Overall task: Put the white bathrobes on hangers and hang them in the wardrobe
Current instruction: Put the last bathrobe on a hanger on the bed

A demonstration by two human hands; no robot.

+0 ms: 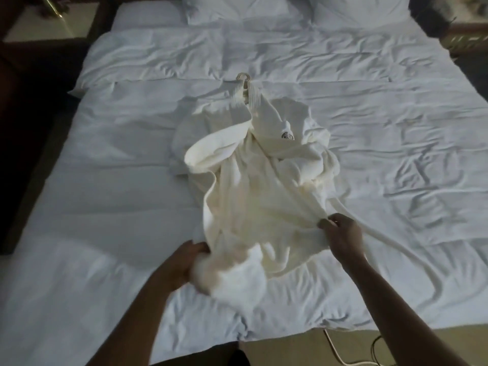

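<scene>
White bed [132, 207], two pillows [235, 9], bedside tables [52, 25], floor cables [375, 344].

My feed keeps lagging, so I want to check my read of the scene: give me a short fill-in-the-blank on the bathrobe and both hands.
1. The white bathrobe lies on the ____.
2. The hanger sticks out at the robe's ____ end.
3. The left hand and the right hand both grip the robe's ____ end.
4. The robe's belt trails off beside the ____ hand.

Missing words: bed; collar; lower; right
</scene>
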